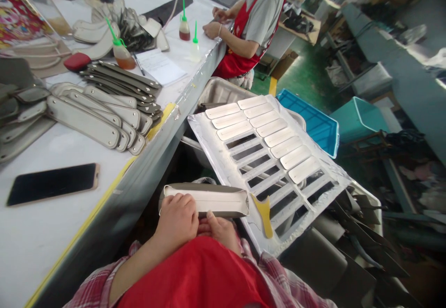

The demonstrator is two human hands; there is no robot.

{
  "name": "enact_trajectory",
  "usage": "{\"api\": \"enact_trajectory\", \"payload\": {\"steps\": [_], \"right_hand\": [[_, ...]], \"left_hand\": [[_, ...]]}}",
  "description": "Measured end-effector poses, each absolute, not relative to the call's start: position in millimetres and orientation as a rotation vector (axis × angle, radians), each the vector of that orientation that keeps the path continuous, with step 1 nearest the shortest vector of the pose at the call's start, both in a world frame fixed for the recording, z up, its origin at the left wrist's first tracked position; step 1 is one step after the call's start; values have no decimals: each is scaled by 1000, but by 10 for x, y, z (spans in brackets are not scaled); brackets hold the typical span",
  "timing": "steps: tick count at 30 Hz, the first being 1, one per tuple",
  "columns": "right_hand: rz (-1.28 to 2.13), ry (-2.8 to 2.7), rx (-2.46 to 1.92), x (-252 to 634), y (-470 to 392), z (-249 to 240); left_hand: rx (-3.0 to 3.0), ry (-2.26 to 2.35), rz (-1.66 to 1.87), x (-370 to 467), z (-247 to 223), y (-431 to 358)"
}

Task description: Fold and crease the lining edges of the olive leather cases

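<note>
My left hand (177, 219) and my right hand (219, 228) together hold a long grey leather strap piece (212, 199) with a pale glued inner face, low over my lap. The left fingers curl over its left end. The right thumb presses its lower edge near the middle. Just right of it a white glue-coated grid rack (223, 152) tilts toward me, carrying several pale oblong inserts (272, 127) in its upper slots. A yellow scraper (265, 212) rests on the rack's lower edge beside the strap's right end.
A white worktable (52, 238) on my left holds a black phone (52, 183), rows of finished grey straps (101, 113) and glue bottles (121, 52). A co-worker in a red apron (251, 24) sits farther along. Blue bins (313, 122) stand on the floor to the right.
</note>
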State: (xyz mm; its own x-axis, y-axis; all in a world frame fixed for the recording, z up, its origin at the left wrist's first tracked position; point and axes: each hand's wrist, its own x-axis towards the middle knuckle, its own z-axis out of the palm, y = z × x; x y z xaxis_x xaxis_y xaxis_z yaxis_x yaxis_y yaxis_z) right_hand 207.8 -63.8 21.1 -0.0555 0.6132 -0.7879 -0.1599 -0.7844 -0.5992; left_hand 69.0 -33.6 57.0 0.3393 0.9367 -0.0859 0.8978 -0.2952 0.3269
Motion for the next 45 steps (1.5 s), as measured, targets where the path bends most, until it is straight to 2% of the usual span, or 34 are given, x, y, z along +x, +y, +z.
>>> {"api": "enact_trajectory", "payload": {"steps": [9, 12, 16, 24, 45], "right_hand": [[1854, -552, -1666, 1919, -588, 253], [1917, -413, -1639, 1892, -585, 282], [1945, -326, -1681, 1876, -589, 332], [1945, -324, -1680, 1822, -596, 420], [2057, -375, -1703, 1394, -431, 384]], "left_hand": [[2306, 1611, 153, 646, 562, -297], [2297, 1525, 284, 480, 538, -375], [2271, 1665, 527, 109, 462, -502], [2036, 1543, 636, -45, 389, -560], [2033, 1585, 630, -62, 422, -400]]}}
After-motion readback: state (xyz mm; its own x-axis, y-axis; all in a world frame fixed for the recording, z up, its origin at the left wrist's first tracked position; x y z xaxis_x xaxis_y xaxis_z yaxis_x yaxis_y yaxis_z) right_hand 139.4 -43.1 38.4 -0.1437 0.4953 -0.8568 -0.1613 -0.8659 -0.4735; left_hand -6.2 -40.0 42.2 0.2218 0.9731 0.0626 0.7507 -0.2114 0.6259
